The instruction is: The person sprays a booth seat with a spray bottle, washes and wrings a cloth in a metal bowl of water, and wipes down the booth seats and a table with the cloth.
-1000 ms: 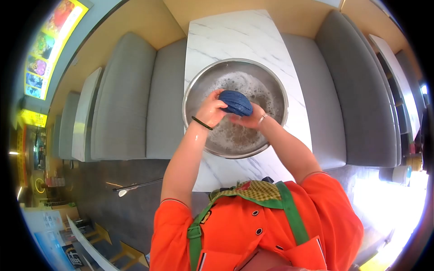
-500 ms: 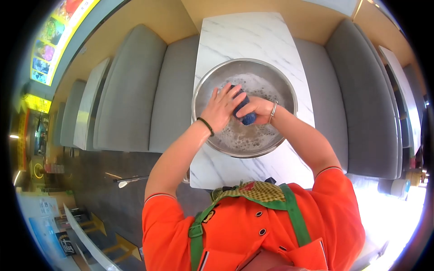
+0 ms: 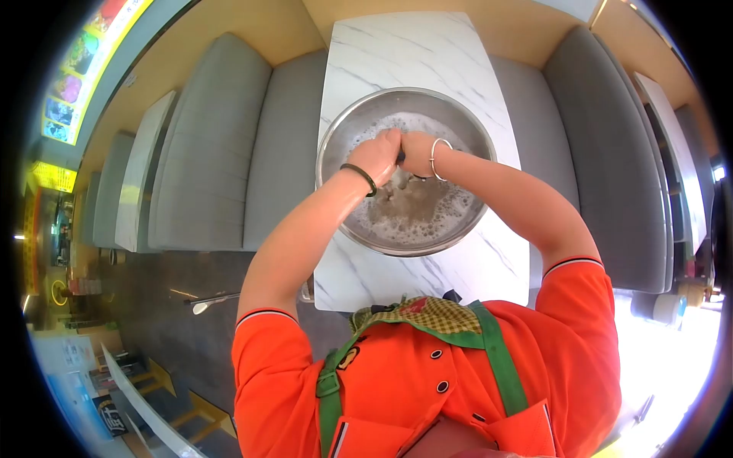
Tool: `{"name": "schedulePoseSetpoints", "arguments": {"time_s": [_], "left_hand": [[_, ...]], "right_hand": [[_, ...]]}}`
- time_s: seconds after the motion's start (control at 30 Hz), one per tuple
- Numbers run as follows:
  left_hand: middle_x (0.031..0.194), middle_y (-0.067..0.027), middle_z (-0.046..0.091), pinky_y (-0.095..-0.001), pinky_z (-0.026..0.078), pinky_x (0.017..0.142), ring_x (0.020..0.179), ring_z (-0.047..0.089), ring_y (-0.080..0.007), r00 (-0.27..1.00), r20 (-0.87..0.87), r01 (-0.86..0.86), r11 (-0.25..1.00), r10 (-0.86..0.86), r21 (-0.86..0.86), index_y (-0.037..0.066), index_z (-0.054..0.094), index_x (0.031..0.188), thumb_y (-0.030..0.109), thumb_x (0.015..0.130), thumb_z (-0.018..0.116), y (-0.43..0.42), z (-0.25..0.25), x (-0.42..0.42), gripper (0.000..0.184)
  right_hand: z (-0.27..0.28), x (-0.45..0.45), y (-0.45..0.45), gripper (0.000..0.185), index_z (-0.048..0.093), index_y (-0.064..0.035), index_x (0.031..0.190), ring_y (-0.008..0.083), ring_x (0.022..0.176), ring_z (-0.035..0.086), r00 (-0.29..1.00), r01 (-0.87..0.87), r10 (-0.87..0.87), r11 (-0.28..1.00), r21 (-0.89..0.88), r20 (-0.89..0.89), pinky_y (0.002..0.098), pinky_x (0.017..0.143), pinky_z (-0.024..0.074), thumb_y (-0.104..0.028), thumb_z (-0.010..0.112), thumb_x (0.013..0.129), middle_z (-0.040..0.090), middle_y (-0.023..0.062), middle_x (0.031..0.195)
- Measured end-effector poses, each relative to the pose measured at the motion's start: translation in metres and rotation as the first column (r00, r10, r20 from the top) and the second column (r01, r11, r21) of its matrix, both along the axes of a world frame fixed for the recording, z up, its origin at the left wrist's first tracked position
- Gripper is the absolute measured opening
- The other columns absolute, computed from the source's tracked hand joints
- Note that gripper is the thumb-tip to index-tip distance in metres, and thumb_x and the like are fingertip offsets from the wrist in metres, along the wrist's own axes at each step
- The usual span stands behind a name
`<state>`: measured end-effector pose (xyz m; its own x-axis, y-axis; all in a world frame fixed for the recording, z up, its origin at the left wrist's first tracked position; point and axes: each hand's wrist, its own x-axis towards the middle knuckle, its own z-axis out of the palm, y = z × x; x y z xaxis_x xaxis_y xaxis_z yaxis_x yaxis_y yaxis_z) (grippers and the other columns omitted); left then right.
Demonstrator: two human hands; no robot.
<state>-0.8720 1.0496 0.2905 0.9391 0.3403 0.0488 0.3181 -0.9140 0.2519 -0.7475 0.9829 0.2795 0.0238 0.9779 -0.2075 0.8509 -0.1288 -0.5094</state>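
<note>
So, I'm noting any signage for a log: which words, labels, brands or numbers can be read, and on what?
No text is readable.
Bright picture board, upper left: too blurred.
Yellow sign below it: too blurred.
Dark sign, lower left: white marking, too unclear to read.

No words or numbers can be read for certain. Far left of the grip and ahead of it, small lettering blurs on a lit picture board point(image 3: 76, 76); a yellow sign point(image 3: 53, 177) sits below. Nearer the wearer than the grip, a black panel point(image 3: 111, 416) bears an unclear white character.
</note>
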Motion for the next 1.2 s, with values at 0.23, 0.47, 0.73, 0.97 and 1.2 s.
{"name": "schedulePoseSetpoints", "arguments": {"time_s": [0.23,0.47,0.73,0.97,1.2], "left_hand": [[0.083,-0.0127,0.058,-0.0338,0.044,0.064,0.074,0.057,-0.0261,0.993,0.069,-0.039,0.809,0.098,-0.587,0.003,0.041,0.103,0.006,0.071,0.058,0.002,-0.006,0.002,0.036],[0.090,-0.0077,0.054,-0.0261,0.044,0.064,0.075,0.052,-0.0141,0.945,-0.147,-0.163,0.032,0.292,-0.986,0.003,0.040,0.112,0.001,0.069,0.062,0.021,-0.022,-0.010,0.048],[0.113,-0.0194,0.046,-0.0439,0.035,0.091,0.107,0.042,-0.0374,0.766,0.533,0.169,0.912,-0.360,0.374,0.000,0.050,0.104,0.014,0.075,0.052,-0.019,0.011,-0.040,0.032],[0.083,-0.0091,0.050,-0.0321,0.045,0.054,0.076,0.050,-0.0243,0.688,0.475,0.211,0.778,-0.548,0.592,0.005,0.055,0.078,0.018,0.065,0.057,-0.007,0.032,-0.036,0.018],[0.072,-0.0091,0.057,-0.0357,0.047,0.051,0.063,0.058,-0.0275,0.902,0.365,0.118,0.946,-0.229,0.303,0.006,0.058,0.073,0.015,0.066,0.055,-0.005,0.020,-0.027,0.011]], "right_hand": [[0.012,-0.001,-0.013,0.029,0.051,-0.0075,0.098,0.0273,0.078,0.060,0.946,-0.147,0.076,0.967,0.207,0.315,0.0367,0.064,0.0475,-0.013,0.058,0.070,0.061,0.0102,0.085],[-0.014,-0.001,-0.023,0.036,0.050,-0.0098,0.107,0.0281,0.082,0.057,0.920,-0.324,0.095,0.732,0.599,0.381,0.0386,0.065,0.0467,-0.016,0.057,0.072,0.057,0.0113,0.087],[0.029,-0.008,-0.038,0.024,0.048,-0.0101,0.097,0.0126,0.055,0.051,0.062,0.060,-0.427,0.904,-0.424,-0.902,0.0230,0.042,0.0420,-0.009,0.056,0.075,0.052,0.0049,0.077],[0.051,-0.027,-0.044,0.010,0.047,-0.0073,0.072,0.0128,0.045,0.044,0.273,-0.202,-0.283,0.917,-0.343,-0.919,0.0243,0.035,0.0314,-0.009,0.057,0.070,0.045,0.0031,0.059],[0.030,-0.026,-0.025,0.018,0.054,0.0002,0.084,0.0266,0.068,0.057,0.918,0.013,0.021,0.997,0.083,-0.397,0.0339,0.060,0.0431,-0.009,0.059,0.069,0.058,0.0122,0.072]]}}
